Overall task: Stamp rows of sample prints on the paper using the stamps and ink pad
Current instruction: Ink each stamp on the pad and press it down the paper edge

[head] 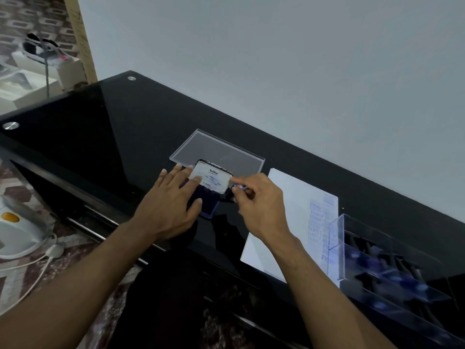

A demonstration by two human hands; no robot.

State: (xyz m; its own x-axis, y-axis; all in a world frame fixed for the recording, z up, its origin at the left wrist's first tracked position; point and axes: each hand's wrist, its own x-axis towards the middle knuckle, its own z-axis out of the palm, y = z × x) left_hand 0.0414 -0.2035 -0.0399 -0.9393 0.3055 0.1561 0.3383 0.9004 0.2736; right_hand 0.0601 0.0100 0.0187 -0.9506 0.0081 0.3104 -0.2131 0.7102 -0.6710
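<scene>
A plain pale grey wall [276, 59] filled the upper part of the view, and a glossy black glass-topped bench [105, 137] ran slantwise beneath it, with round metal studs near its far-left corners. At far left, patterned floor tiles, white boxes and a white appliance with an orange button [15, 230] were partly cut off by the frame edge.

A white sheet of paper [284, 212] lay on the bench at right, with columns of blue prints along its right side; the lettering was too blurred to read fully. Its right edge was overlapped by a clear acrylic compartmented tray [372, 258] holding dark-handled stamps, smeared and cut off at the lower right corner. A clear flat plastic lid [216, 149] lay farther back, near the wall.

In front of that lid sat the dark blue ink pad in its case [206, 200], its white labelled cover [211, 178] tilted up; much of the pad was hidden under the hands. The left hand [171, 200] lay flat with straight fingers spread, pressing on the cover and the pad's left edge. The right hand [256, 200] had its fingers curled, pinching a small blue-and-white stamp [237, 187] just beside the pad's right edge; the stamp's shape was hard to make out.
</scene>
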